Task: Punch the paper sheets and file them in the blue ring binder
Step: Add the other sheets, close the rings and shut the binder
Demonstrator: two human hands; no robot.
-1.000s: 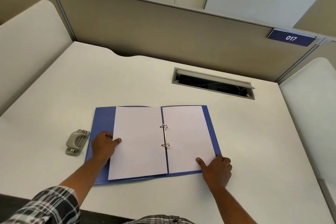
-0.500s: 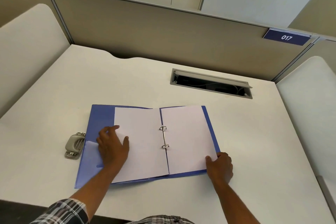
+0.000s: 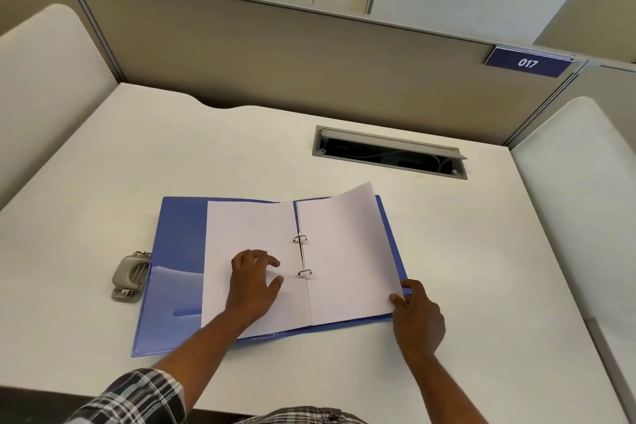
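Head view looks down on the blue ring binder (image 3: 179,234), lying open and flat on the white surface (image 3: 103,165) straight in front of the person; its two metal rings (image 3: 300,238) stand in the spine and look closed, though they are small and I would not swear to it. Paper sheets sit on both sides of the rings: the left sheets (image 3: 247,224) lie flat, and the right sheet (image 3: 347,251) is lifting, its far corner curled up off the cover. The left hand (image 3: 253,286) rests palm down on the left sheets with fingers spread, gripping nothing, only pressing them still; the right hand (image 3: 418,313) is at the near right corner of the right sheet, thumb on the paper's edge and fingers curled beneath it, pinching that corner as far as I can tell. The hole punch (image 3: 130,277) sits just beside the binder's left cover, touching or nearly touching it, with no paper in it.

To my eye the punching is done and the filing is near its end; the step in hand looks like turning or settling the right sheet on the rings. The next move calls for a light, even hold on that corner so the holes do not tear, the left hand holding the stack down; after that the cover can be folded shut. Beyond the binder a cable slot (image 3: 389,153) is let into the surface, and a partition (image 3: 309,62) bears a 017 tag (image 3: 528,62).
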